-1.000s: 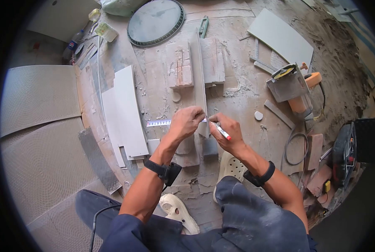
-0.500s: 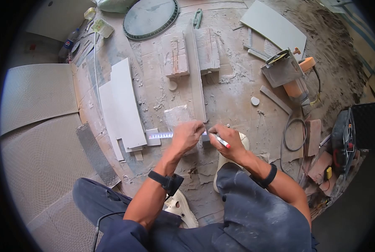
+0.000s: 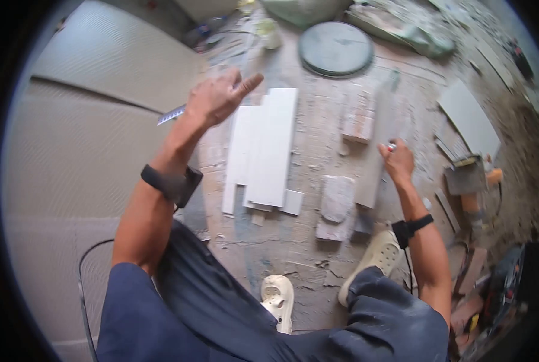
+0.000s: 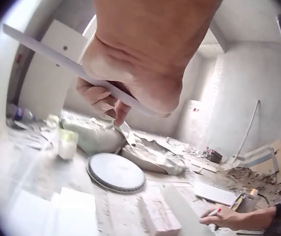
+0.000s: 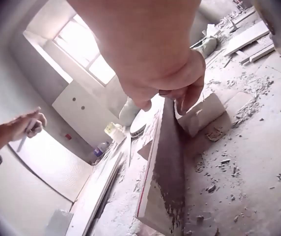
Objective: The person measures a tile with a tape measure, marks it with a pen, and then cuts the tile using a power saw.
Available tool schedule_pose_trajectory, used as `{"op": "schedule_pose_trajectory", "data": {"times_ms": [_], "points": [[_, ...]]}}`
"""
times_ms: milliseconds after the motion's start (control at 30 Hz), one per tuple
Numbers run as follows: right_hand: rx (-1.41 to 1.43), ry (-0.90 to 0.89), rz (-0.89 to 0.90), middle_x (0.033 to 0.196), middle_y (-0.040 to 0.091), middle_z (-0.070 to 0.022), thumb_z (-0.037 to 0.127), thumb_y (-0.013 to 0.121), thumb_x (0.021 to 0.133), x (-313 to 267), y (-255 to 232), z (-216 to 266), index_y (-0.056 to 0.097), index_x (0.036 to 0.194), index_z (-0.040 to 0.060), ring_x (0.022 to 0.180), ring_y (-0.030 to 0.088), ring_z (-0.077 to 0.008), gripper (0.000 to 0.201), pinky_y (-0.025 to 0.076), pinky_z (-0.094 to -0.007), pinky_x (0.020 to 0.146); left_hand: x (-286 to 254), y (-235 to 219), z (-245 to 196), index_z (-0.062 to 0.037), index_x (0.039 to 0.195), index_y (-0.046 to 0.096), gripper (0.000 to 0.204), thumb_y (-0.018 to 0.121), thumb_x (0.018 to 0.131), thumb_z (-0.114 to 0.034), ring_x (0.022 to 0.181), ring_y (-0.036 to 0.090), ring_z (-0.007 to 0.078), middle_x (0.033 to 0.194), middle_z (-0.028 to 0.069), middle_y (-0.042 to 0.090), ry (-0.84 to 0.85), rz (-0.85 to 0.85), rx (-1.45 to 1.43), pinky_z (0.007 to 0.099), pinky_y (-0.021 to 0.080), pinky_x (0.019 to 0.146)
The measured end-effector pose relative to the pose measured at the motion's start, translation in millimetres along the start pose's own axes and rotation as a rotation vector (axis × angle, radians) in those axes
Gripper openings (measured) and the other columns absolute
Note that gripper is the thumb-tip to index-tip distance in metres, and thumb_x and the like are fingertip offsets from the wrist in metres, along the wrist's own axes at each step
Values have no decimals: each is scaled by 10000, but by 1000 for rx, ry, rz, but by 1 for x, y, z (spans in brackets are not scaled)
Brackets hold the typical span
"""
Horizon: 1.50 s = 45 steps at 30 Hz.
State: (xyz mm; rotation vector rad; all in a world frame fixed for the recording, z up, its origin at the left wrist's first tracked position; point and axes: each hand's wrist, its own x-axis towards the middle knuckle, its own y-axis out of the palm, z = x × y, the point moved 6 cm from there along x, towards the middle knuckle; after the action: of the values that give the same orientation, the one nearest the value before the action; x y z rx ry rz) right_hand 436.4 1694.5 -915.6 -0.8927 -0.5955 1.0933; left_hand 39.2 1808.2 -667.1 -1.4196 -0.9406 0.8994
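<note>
My left hand [image 3: 215,99] is raised at the upper left, gripping a white ruler strip [image 3: 172,114] with dark scale marks. Its curled fingers wrap the strip [image 4: 47,51] in the left wrist view. On the right, my other hand [image 3: 400,161] holds a marker [image 4: 211,213] with a red end. That hand is at the right side of a long narrow board [image 3: 373,166]; in the right wrist view its fingers are over the far part of the board [image 5: 169,172]. Whether they touch it, I cannot tell.
White panels [image 3: 269,148] lie left of centre, and pale blocks [image 3: 359,114] flank the board. A round lid [image 3: 336,48] is at the back. At right are a power saw [image 3: 465,179], a white panel [image 3: 472,117] and rubble; large textured sheets [image 3: 100,199] stand at left.
My left hand has moved away from the board, up and left, taking the ruler strip with it. My right hand, still with the marker, is farther up along the board. The head view has shifted left.
</note>
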Motion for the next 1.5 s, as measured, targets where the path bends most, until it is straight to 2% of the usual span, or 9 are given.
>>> {"op": "schedule_pose_trajectory", "data": {"times_ms": [133, 200, 300, 400, 600, 867, 1067, 1300, 1500], "points": [[34, 0, -27, 928, 721, -248, 264, 700, 833, 10, 6, 3, 722, 1013, 5, 879, 711, -402, 317, 540, -470, 785, -51, -29, 133, -23, 895, 602, 1021, 347, 759, -1001, 737, 614, 234, 747, 100, 572, -380, 53, -193, 396, 493, 653], [22, -26, -37, 933, 718, -251, 244, 661, 825, 11, 3, -5, 715, 990, -6, 873, 704, -416, 304, 537, -469, 790, -96, -11, 165, -40, 859, 595, 959, 479, 726, -983, 703, 554, 177, 728, 56, 532, -502, 5, -274, 350, 465, 625], [59, -69, -32, 866, 698, -236, 243, 634, 818, 13, -21, -26, 687, 947, -28, 784, 675, -394, 305, 519, -461, 757, -170, 50, 205, -33, 903, 604, 784, 686, 760, -800, 776, 574, 185, 815, 100, 595, -793, 101, -401, 380, 498, 714], [404, 23, 274, 736, 498, 43, 196, 647, 899, -4, -94, 11, 628, 868, 32, 688, 444, -53, 168, 356, -252, 588, -242, 124, 243, 45, 1125, 633, 695, 805, 779, -532, 940, 669, 271, 1040, 213, 690, -917, 110, -399, 434, 532, 823], [511, 62, 469, 812, 593, 18, 181, 666, 894, -35, -153, 136, 658, 970, 42, 739, 513, -76, 159, 405, -266, 651, -328, 201, 234, 18, 1248, 618, 606, 765, 817, -381, 1166, 647, 416, 1235, 266, 668, -1093, 5, -110, 499, 520, 968], [522, -49, 362, 679, 579, -38, 133, 660, 839, -37, 97, 217, 648, 852, -24, 627, 506, -133, 158, 436, -344, 593, -327, 208, 242, -93, 1198, 700, 425, 739, 833, -308, 1108, 674, 394, 1159, 206, 714, -1137, 87, -191, 494, 537, 936], [613, 67, 302, 687, 633, -148, 180, 683, 831, -60, 183, 218, 685, 861, -41, 659, 615, -223, 222, 501, -389, 676, -304, 208, 225, -105, 1038, 766, 276, 723, 812, -258, 961, 709, 408, 984, 202, 740, -987, 122, -79, 503, 559, 808], [253, -13, 303, 805, 729, -188, 365, 684, 915, -54, 142, 207, 725, 922, -7, 784, 728, -325, 375, 540, -441, 743, -294, 185, 221, -53, 949, 753, 203, 690, 820, -196, 932, 700, 449, 967, 230, 735, -945, 88, -137, 532, 555, 803], [315, -298, 567, 797, 720, -166, 345, 583, 1013, -16, -23, 236, 692, 962, -2, 789, 721, -316, 367, 525, -430, 746, -245, 127, 226, 0, 696, 684, 161, 692, 765, -146, 564, 529, 104, 595, 1, 570, -730, 195, -674, 334, 404, 512]]}}
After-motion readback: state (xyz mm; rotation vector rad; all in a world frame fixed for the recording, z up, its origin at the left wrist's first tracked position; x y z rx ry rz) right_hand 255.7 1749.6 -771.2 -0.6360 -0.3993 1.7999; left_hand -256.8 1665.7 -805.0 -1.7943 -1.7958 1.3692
